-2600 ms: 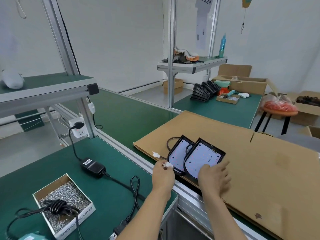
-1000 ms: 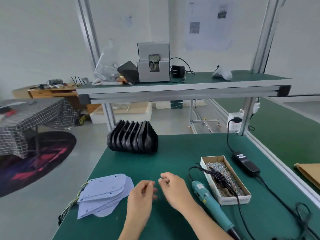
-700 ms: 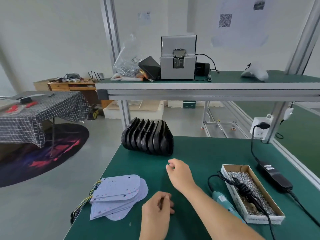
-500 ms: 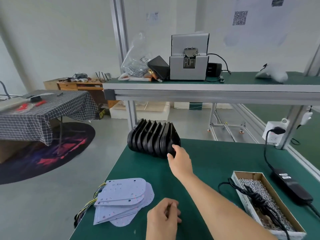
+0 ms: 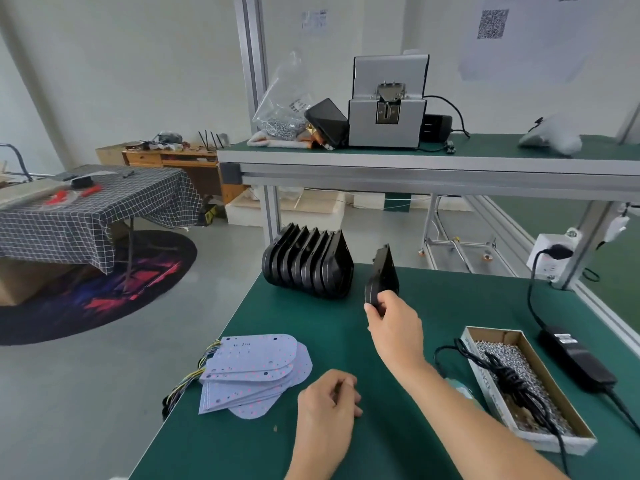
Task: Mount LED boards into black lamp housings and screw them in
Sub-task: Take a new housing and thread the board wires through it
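1. A QR code sheet (image 5: pixel 492 23) hangs on the far wall; its text is unreadable.
2. The right hand (image 5: pixel 394 327) pinches one black plastic lamp housing (image 5: pixel 382 277) upright, just right of the black housing stack (image 5: pixel 308 263).
3. The left hand (image 5: pixel 325 407) rests loosely curled and holds nothing, right of the pale rounded LED boards (image 5: pixel 252 368).

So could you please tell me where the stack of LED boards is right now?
In the head view the stack of LED boards lies on the green bench at its left edge, just left of the left hand and nearer than the row of black housings.
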`<state>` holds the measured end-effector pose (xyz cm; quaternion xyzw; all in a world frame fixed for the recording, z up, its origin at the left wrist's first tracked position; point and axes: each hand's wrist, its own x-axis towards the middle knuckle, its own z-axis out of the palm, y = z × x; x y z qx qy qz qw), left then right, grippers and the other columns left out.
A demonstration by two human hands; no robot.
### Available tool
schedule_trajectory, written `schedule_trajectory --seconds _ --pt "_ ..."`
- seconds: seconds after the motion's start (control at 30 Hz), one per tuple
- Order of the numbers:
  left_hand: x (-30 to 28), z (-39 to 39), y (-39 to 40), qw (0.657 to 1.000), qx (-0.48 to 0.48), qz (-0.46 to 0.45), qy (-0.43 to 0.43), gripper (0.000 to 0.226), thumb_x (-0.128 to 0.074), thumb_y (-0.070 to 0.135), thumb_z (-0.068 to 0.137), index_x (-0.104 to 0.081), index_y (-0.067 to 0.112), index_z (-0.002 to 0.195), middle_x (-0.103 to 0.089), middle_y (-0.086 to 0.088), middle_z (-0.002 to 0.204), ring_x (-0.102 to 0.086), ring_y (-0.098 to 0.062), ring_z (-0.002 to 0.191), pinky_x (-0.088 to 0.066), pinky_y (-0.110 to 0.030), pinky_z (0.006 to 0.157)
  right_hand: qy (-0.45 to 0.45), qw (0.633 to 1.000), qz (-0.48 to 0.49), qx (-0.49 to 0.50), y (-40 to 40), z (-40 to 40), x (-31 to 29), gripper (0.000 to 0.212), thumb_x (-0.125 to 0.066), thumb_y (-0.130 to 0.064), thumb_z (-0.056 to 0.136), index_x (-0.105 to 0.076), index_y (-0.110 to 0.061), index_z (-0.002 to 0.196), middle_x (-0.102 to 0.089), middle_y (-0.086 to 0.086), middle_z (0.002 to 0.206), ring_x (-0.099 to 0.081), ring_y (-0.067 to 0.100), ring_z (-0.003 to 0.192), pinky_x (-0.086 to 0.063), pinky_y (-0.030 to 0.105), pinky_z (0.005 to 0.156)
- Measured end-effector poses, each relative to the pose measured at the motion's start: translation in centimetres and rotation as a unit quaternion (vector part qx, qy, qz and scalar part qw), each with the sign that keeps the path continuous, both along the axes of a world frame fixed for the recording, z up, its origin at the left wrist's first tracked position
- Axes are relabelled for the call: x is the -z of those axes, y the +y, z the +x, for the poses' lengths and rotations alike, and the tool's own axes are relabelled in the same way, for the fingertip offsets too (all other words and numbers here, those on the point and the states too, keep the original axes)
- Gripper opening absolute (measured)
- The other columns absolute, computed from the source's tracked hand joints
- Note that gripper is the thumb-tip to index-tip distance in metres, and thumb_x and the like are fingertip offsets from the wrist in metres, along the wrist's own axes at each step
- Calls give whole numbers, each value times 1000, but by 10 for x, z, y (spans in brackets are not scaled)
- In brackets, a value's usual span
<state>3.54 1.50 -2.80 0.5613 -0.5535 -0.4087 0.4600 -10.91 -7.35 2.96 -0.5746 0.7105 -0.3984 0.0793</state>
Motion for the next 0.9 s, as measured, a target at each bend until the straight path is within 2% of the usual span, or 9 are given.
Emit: schedule_trajectory --seconds 0.13,0.23,0.37,0.47,0.53,0.6,0.67,0.8,0.9 --pt "-3 2 4 1000 -4 -10 8 29 -52 18 104 -71 25 83 -73 3 74 -71 -13 60 -47 -15 60 91 996 -8 -22 88 -5 -2 23 -64 -34 99 -49 -25 84 -56 -9 73 -56 22 64 -45 37 58" --pt "-4 2 5 1000 -9 -4 29 41 -44 38 110 -72 23 84 -74 2 71 -72 -16 62 -52 -27 66 192 979 -1 -74 152 0 0 23 -68 -36 95 -47 -31 87 -56 -13 81 -58 17 59 -43 33 52" --pt "-6 3 9 996 -23 -1 85 55 -36 56 106 -76 20 92 -75 -1 74 -72 -19 65 -50 -30 71 320 941 17 -110 205 12 5 38 -95 -29 65 -58 -24 73 -55 -7 67 -51 16 40 -26 28 37" --pt "-8 6 14 997 -14 -7 82 54 -36 64 99 -73 24 97 -75 1 75 -71 -15 66 -49 -24 70 377 918 20 -119 217 19 9 46 -101 -21 46 -60 -21 65 -51 -6 61 -49 17 37 -21 28 37" --pt "-11 6 17 998 -1 -14 54 60 -39 69 94 -70 17 93 -69 1 71 -64 -9 64 -50 -24 66 389 913 24 -124 219 22 13 48 -100 -16 38 -60 -20 64 -51 -4 60 -50 17 36 -24 27 35" --pt "-13 5 19 1000 14 -23 15 56 -47 65 93 -63 13 81 -54 3 63 -48 -8 60 -43 -24 61 386 912 33 -133 221 25 16 50 -98 -13 33 -59 -20 64 -50 -3 59 -48 18 34 -19 28 38" --pt "-12 4 19 999 19 -33 -17 42 -55 54 96 -58 20 71 -47 10 58 -38 -6 56 -36 -19 54 392 909 41 -139 221 27 20 54 -97 -12 27 -58 -20 62 -49 -3 58 -46 17 33 -14 27 42" --pt "-13 2 19 997 2 -46 -63 32 -59 35 101 -62 18 74 -52 10 56 -42 -5 54 -37 -17 54 385 910 42 -150 223 28 19 50 -99 -15 31 -58 -19 61 -50 -2 58 -46 19 32 -19 29 36" --pt "-18 9 26 998 -51 -42 -16 24 -60 32 100 -65 24 78 -63 8 64 -53 -4 58 -43 -14 58 356 922 48 -145 224 28 13 49 -104 -32 40 -62 -19 59 -52 -2 59 -47 20 31 -25 28 32"
